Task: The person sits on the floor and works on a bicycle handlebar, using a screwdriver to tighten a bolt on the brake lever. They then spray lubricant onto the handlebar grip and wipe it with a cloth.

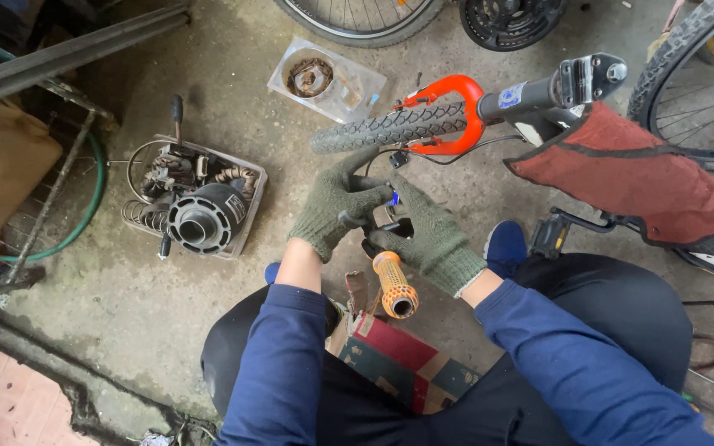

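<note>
Both gloved hands, left hand [336,202] and right hand [431,235], grip the brake lever clamp [386,219] above the orange grip [396,285]; clamp not yet off the handlebar.

The scene is lit by soft, even daylight, and no single source can be made out. Only faint, diffuse shadows are cast on the concrete floor [208,314], beneath the tray of parts [196,198] and the small tyre [390,128]. The upper left corner is left dim. No harsh glare is seen, only a mild sheen on the clear plastic box [328,78]. Focus is held sharp throughout. Wide-angle bending is noticed at the edges.
</note>
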